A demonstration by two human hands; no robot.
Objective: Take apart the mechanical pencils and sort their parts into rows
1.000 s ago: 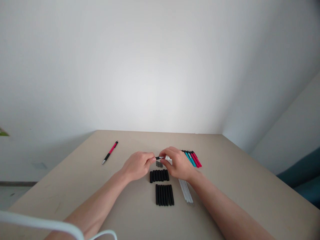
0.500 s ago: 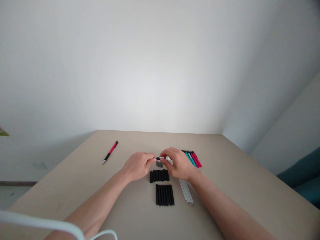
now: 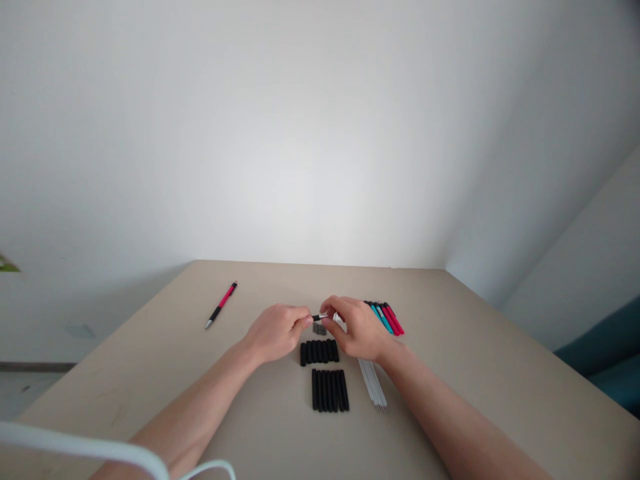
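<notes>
Above the middle of the table, my left hand (image 3: 277,331) is closed around a pen (image 3: 316,318). Its black grip pokes out to the right and ends in a silver tip. My right hand (image 3: 357,328) pinches that tip between thumb and fingers; the fingers partly hide it. Small grey springs (image 3: 319,329) lie just below the held pen. Nearer to me are a row of short black grips (image 3: 320,352) and a row of longer black tubes (image 3: 331,391). White pen refills (image 3: 373,385) lie under and beside my right wrist.
Blue and red pen barrels (image 3: 387,319) lie side by side beyond my right hand. One red-and-black pen (image 3: 221,306) rests at the left of the table (image 3: 165,360). White walls stand behind, with a teal curtain (image 3: 607,353) at the right. A pale curved bar (image 3: 85,445) crosses the lower left.
Both hands stay in almost the same place. More of the silver tip now shows between my right fingers; otherwise the layout is the same.
</notes>
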